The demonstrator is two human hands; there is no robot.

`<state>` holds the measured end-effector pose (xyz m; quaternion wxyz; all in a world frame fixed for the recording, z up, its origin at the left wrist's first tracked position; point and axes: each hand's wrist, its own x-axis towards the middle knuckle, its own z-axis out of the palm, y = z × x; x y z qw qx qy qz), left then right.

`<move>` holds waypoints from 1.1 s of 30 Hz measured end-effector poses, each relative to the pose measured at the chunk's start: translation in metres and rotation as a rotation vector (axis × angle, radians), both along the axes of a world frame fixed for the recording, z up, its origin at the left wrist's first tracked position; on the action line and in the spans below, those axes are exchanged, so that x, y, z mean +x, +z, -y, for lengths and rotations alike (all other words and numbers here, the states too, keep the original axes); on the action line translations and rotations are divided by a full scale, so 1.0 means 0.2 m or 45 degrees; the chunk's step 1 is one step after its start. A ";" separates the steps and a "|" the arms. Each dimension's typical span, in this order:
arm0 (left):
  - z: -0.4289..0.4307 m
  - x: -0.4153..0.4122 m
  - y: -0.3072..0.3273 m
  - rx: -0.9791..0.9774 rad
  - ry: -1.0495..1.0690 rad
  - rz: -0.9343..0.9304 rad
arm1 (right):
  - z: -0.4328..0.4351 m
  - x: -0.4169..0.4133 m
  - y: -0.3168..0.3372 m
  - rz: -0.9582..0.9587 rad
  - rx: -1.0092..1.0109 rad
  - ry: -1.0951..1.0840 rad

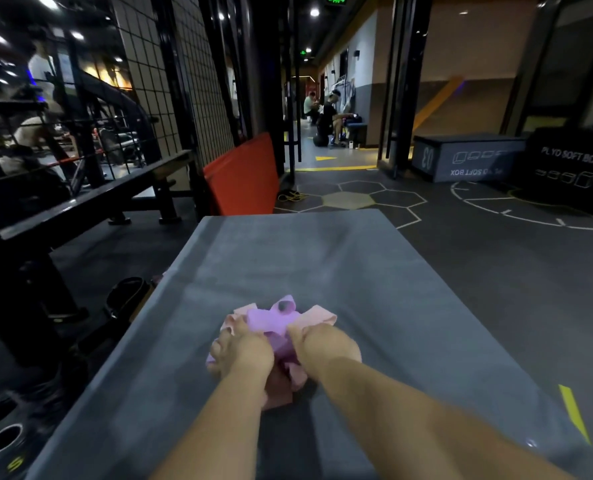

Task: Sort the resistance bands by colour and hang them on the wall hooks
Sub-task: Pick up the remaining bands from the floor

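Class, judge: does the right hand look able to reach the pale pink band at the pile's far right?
Probably yes: the pale pink band lies uncovered just beyond the right hand, though that hand seems to grip the purple band.

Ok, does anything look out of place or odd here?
The bands are one tangled heap on the grey mat, purple and pink mixed; left hand and right hand grip it. Behind, a red pad leans tilted against the rack.

Red mat [241, 174] leans past far-left corner of grey platform [288, 258]; plyo boxes [468, 157] far right; weight plate [4, 441] near-left.
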<state>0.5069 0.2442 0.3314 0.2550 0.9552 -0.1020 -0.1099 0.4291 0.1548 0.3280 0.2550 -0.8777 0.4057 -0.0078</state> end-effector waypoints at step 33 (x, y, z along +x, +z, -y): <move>0.81 -2.34 -0.47 0.555 -1.785 -0.098 | 0.58 -2.91 -0.68 -0.386 0.336 -1.175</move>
